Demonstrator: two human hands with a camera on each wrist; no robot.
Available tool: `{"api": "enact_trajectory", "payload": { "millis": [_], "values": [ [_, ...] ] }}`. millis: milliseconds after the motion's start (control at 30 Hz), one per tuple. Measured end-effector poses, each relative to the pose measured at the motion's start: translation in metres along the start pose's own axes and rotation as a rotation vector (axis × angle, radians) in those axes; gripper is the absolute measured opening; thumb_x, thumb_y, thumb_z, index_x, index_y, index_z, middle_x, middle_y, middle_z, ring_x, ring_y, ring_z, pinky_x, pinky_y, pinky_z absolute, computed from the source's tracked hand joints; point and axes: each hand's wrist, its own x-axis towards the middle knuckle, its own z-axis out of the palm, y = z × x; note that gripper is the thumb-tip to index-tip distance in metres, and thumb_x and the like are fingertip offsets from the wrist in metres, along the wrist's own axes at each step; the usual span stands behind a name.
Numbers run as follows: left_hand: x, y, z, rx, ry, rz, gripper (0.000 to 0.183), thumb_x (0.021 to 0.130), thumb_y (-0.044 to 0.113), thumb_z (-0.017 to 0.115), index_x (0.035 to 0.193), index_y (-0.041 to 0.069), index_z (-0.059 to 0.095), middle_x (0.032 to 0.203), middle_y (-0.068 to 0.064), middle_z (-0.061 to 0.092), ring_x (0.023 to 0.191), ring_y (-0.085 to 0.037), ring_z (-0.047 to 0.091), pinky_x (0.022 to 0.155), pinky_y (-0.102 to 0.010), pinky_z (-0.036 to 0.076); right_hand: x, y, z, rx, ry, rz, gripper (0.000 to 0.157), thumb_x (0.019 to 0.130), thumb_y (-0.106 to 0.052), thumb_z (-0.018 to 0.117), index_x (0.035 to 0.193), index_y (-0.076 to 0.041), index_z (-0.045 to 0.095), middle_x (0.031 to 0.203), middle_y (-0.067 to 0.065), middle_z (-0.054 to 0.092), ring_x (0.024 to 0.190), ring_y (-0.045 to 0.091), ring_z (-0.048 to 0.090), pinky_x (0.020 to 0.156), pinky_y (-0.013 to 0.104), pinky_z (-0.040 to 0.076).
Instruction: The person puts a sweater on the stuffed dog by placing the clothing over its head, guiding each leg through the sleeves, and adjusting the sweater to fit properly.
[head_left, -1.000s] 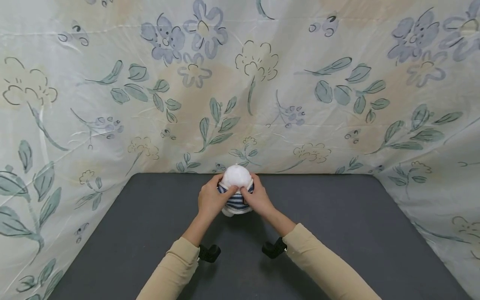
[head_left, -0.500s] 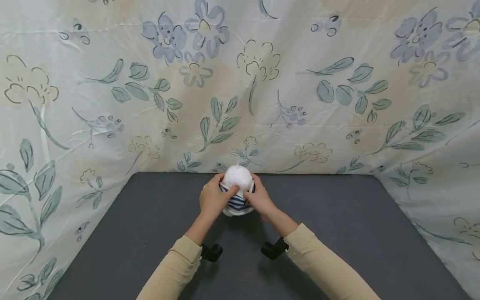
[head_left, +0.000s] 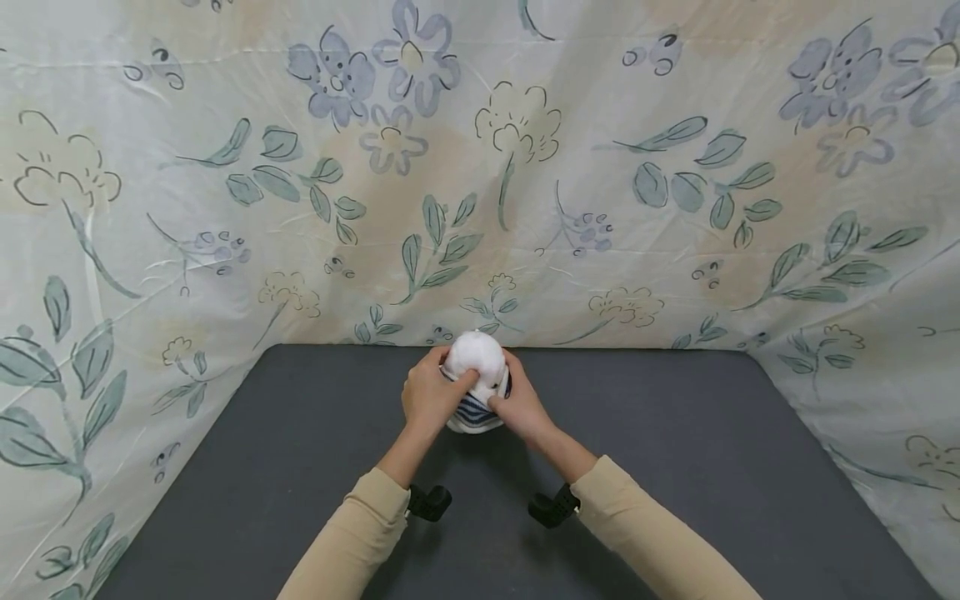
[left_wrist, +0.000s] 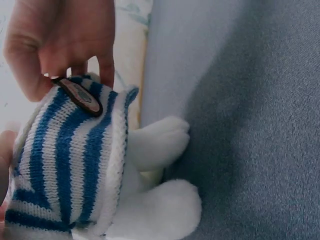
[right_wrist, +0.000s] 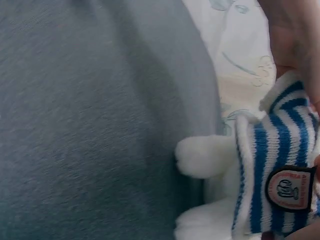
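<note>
Both hands hold a white plush toy [head_left: 476,354] dressed in a blue-and-white striped knitted sweater [left_wrist: 70,155]. My left hand [head_left: 431,396] grips its left side, thumb lying over the white head. On the other side my right hand [head_left: 525,408] pinches the sweater, its thumb lower down than the left one. A badge [right_wrist: 289,188] with a dark rim shows on the knit in the right wrist view. Below the hem, two white stubby legs [left_wrist: 157,210] stick out over the tabletop. The toy's face is hidden from these views.
A dark grey table [head_left: 315,467] stretches under both arms, its back edge just behind the toy. Floral cloth [head_left: 570,167] hangs behind it and at the sides. Each wrist carries a black camera mount [head_left: 429,503].
My right thumb has slid down along the sweater, and more white shows above the stripes on that side. The left hand keeps its grip, with the toy almost in the same spot.
</note>
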Motion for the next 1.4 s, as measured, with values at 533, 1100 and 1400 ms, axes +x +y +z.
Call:
{"api": "enact_trajectory", "payload": {
  "millis": [533,1100,1400],
  "values": [
    [-0.001,0.001,0.002,0.024,0.01,0.003,0.051,0.072,0.045,0.072,0.114,0.018,0.064,0.101,-0.001,0.068,0.077,-0.022,0.064,0.062,-0.04,0.05,-0.007,0.01,0.0,-0.118,-0.037,-0.046,0.08,0.083,-0.003,0.051,0.148,-0.024,0.009,0.145,0.014,0.023,0.12,0.029,0.034,0.082,0.043,0.039],
    [-0.001,0.001,0.005,0.0,0.038,0.019,0.05,0.071,0.044,0.072,0.112,0.016,0.065,0.1,-0.003,0.069,0.074,-0.022,0.064,0.058,-0.038,0.05,-0.003,0.013,0.003,0.103,-0.052,-0.025,0.064,0.093,-0.012,0.039,0.148,-0.024,0.009,0.149,0.01,0.016,0.128,0.029,0.028,0.096,0.049,0.031],
    [0.0,0.002,0.007,0.025,0.051,0.034,0.049,0.071,0.044,0.072,0.11,0.015,0.065,0.098,-0.004,0.069,0.071,-0.021,0.064,0.056,-0.037,0.049,-0.004,0.01,0.007,0.171,-0.054,-0.022,0.066,0.092,-0.003,0.038,0.147,-0.023,0.007,0.151,0.012,0.012,0.13,0.031,0.03,0.096,0.049,0.033]
  ]
}}
